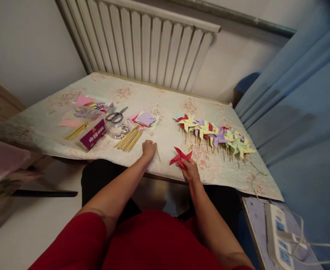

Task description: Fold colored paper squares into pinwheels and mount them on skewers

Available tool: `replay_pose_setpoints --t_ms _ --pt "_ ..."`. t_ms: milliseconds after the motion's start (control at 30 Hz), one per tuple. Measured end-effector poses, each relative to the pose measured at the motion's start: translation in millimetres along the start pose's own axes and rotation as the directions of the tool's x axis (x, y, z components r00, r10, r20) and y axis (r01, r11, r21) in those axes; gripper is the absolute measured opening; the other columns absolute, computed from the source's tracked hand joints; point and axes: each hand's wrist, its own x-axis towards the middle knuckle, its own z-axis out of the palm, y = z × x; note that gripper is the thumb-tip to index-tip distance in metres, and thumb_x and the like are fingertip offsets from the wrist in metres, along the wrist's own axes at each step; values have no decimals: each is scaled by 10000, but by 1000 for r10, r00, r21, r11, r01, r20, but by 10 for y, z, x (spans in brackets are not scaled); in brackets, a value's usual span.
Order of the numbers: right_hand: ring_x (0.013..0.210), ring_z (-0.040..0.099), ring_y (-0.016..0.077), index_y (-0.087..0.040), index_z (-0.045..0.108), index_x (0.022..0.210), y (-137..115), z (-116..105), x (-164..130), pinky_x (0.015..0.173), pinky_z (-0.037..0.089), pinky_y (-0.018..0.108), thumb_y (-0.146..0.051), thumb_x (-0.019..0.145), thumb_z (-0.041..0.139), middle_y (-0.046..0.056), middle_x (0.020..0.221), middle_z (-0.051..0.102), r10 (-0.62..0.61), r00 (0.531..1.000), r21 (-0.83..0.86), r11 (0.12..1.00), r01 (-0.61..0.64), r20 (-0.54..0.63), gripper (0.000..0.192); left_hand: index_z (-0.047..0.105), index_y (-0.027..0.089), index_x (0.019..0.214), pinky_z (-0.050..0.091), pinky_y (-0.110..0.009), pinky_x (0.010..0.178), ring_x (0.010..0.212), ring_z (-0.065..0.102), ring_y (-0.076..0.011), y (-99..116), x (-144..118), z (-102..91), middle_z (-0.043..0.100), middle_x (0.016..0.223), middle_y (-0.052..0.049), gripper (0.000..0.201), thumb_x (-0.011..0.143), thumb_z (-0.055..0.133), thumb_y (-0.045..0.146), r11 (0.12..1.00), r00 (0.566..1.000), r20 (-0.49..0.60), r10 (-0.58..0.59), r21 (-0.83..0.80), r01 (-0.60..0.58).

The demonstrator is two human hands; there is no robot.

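Note:
A red paper pinwheel [178,156] is pinched in my right hand [191,170] just above the table's front edge, thumb on its paper. My left hand [149,149] is closed, and a thin wooden stick [158,154] slants down from its fingertips. To the left of that hand lies a bundle of wooden sticks [129,138]. Behind them is a stack of coloured paper squares [145,119]. A clear round dish [118,129] with small shiny pieces sits beside the bundle, and dark-handled scissors [116,114] rest at its back edge.
Several finished pinwheels [218,138] on sticks lie in a row on the right. On the left stands a clear plastic box [93,135] with a purple label and sticks inside. A power strip [279,236] lies at lower right; a radiator [145,45] is behind the floral-covered table [165,99].

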Motion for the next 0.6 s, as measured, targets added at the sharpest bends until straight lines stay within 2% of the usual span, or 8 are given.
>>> replay_pose_setpoints --t_ms 67,133,233,267,333,400,467,600 --pt "564 607 111 -174 681 821 0 -3 1 559 571 245 -176 631 793 49 799 745 4 1000 13 1000 -4 -7 220 587 161 927 392 -352 911 1115 484 -250 -2 1 -93 559 1083 -113 258 695 614 52 975 988 -2 154 161 -152" --pt "549 594 104 -175 679 826 1 -6 4 555 569 240 -180 642 789 46 795 746 4 1000 11 1000 -4 7 214 628 179 979 352 -384 974 1184 438 -267 -22 -2 -202 559 1189 -121 275 741 570 54 741 872 293 391 462 -488" --pt "528 584 95 -171 681 834 -1 -7 9 561 571 236 -187 665 778 42 775 742 13 1000 8 1000 -13 20 196 647 212 923 344 -400 954 1145 456 -264 -77 16 -317 603 1136 -109 202 830 510 96 339 619 701 354 521 -784" --pt "530 587 96 -170 682 836 -3 -5 9 564 572 236 -184 664 778 41 770 741 16 1000 11 1000 -16 14 197 641 209 884 348 -401 931 1109 472 -265 -96 29 -332 616 1083 -116 172 846 504 113 260 558 768 313 496 -829" --pt "550 603 102 -171 685 837 -6 0 6 574 575 238 -181 655 783 40 770 739 15 1000 17 1000 -15 -1 207 617 192 807 350 -406 890 1033 496 -271 -124 59 -332 623 982 -139 137 854 506 128 162 488 831 265 461 -873" --pt "579 618 110 -174 687 840 -10 6 2 588 578 242 -186 647 790 40 778 738 10 1000 14 1000 -10 -9 219 585 182 749 347 -412 865 978 506 -277 -134 80 -312 617 914 -156 140 846 508 119 137 478 839 259 458 -878" --pt "586 619 111 -178 687 833 -11 7 1 591 576 242 -194 640 795 36 771 735 5 1000 6 1000 -5 -10 222 551 182 697 347 -409 855 942 512 -276 -132 77 -298 608 863 -153 151 820 526 98 196 517 811 276 479 -856" --pt "554 598 100 -176 681 824 7 -8 12 570 564 235 -199 648 785 33 760 731 -7 1000 -4 1000 7 -6 206 470 201 619 381 -355 783 800 524 -226 -109 -36 -309 566 739 -87 216 746 574 59 528 747 573 337 542 -654"
